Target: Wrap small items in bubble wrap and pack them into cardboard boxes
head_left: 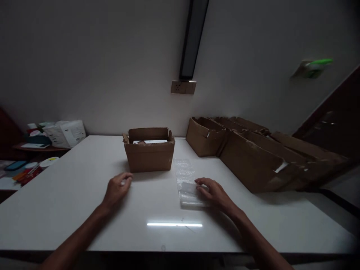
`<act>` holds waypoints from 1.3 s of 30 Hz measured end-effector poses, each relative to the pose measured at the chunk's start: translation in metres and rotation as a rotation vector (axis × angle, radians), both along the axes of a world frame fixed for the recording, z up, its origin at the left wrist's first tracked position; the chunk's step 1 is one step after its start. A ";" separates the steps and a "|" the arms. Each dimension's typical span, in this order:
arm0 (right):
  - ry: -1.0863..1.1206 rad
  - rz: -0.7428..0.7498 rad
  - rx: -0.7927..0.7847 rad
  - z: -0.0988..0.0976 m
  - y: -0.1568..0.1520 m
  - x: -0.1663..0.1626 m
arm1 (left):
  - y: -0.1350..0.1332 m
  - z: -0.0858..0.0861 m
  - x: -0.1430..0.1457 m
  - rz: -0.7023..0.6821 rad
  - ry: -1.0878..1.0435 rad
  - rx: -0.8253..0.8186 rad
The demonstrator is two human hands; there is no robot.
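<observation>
My left hand (116,190) is over the left part of the white table, just in front of a small cardboard box (149,156). Its fingers are curled, with thumb and forefinger tips close together, and nothing shows in them. My right hand (213,192) has thumb and fingers apart, at the right side of a clear bubble wrap piece (189,193). Its fingertips overlap the wrap; I cannot tell whether they press on it. The wrap lies on the table, its near part looking doubled over. White items (153,141) show inside the small box.
Several open cardboard boxes (250,161) stand at the right and back right of the white table (92,232). On the far left, a side shelf (45,148) bears packs and tubs. A wall socket (183,87) is above the table's back.
</observation>
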State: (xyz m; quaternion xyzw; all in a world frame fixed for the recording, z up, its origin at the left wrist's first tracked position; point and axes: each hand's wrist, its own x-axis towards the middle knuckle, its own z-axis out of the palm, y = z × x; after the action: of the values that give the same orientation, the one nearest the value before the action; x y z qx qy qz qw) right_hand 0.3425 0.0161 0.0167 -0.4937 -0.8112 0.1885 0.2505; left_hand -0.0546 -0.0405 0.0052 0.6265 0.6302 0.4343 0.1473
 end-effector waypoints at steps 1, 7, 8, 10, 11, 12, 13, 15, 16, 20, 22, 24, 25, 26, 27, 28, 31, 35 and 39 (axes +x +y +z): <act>0.009 -0.012 0.014 0.002 -0.008 -0.001 | -0.008 0.003 0.014 -0.083 0.031 0.017; 0.037 0.144 -0.022 0.024 -0.072 0.003 | -0.024 0.006 0.113 -0.652 0.235 0.097; 0.042 0.207 -0.076 0.028 -0.081 0.006 | -0.023 0.003 0.127 -0.735 0.251 0.092; 0.079 0.302 -0.177 0.035 -0.090 0.014 | -0.025 -0.007 0.146 -0.855 0.281 0.080; 0.108 0.304 -0.204 0.037 -0.090 0.017 | -0.027 -0.012 0.153 -0.885 0.294 0.075; 0.134 0.275 -0.209 0.038 -0.087 0.020 | -0.030 -0.016 0.156 -0.896 0.304 0.072; 0.146 0.231 -0.196 0.037 -0.081 0.021 | -0.033 -0.019 0.158 -0.894 0.309 0.072; 0.108 0.167 -0.130 0.030 -0.062 0.016 | -0.041 -0.022 0.158 -0.871 0.302 0.086; 0.056 0.172 -0.085 0.024 -0.051 0.010 | -0.045 -0.022 0.156 -0.860 0.294 0.096; -0.247 0.294 0.107 -0.003 -0.004 -0.029 | -0.056 -0.025 0.147 -0.850 0.255 0.144; -0.350 0.287 0.171 -0.012 0.018 -0.044 | -0.059 -0.029 0.145 -0.850 0.214 0.176; -0.381 0.252 0.200 -0.016 0.038 -0.050 | -0.061 -0.032 0.144 -0.848 0.172 0.192; -0.379 0.230 0.203 -0.017 0.048 -0.050 | -0.062 -0.033 0.144 -0.842 0.159 0.188; -0.372 0.208 0.202 -0.018 0.057 -0.050 | -0.063 -0.033 0.145 -0.830 0.154 0.176; -0.362 0.180 0.200 -0.018 0.065 -0.048 | -0.064 -0.032 0.147 -0.812 0.157 0.155; -0.352 0.148 0.201 -0.019 0.072 -0.047 | -0.065 -0.031 0.148 -0.791 0.162 0.131; -0.300 0.016 0.212 -0.021 0.083 -0.041 | -0.063 -0.023 0.153 -0.729 0.171 0.040; -0.200 -0.141 0.222 -0.027 0.069 -0.023 | -0.049 -0.006 0.160 -0.588 0.059 -0.157; -0.115 -0.180 0.225 -0.025 0.025 0.011 | -0.025 0.004 0.165 -0.462 -0.040 -0.243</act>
State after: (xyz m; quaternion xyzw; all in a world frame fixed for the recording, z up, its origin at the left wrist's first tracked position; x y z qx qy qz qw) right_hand 0.3536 0.0407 -0.0081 -0.5434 -0.7926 0.0445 0.2731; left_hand 0.1109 -0.0657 0.0092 0.7230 0.5148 0.3223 0.3293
